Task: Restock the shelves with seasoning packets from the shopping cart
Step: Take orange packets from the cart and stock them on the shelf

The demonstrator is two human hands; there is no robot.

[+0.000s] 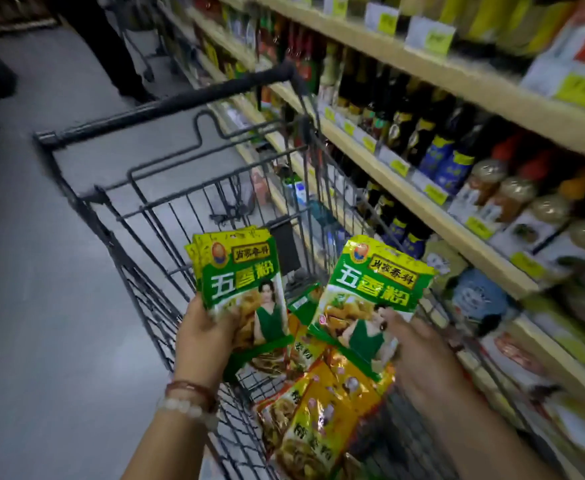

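Observation:
My left hand [202, 336] grips a small stack of green and yellow seasoning packets [241, 275] above the shopping cart [166, 112]. My right hand [419, 351] holds another green packet [370, 292] by its lower edge, tilted toward the shelves. Below them, inside the cart's basket, lie several orange and yellow packets [322, 410] and one more green packet [303, 301] partly hidden behind the held ones.
Wooden shelves [433, 206] run along the right, stocked with dark sauce bottles [419, 133], jars and bagged goods, with yellow price tags on the edges. The grey aisle floor [41, 271] lies to the left. A person's dark legs [111, 57] stand far up the aisle.

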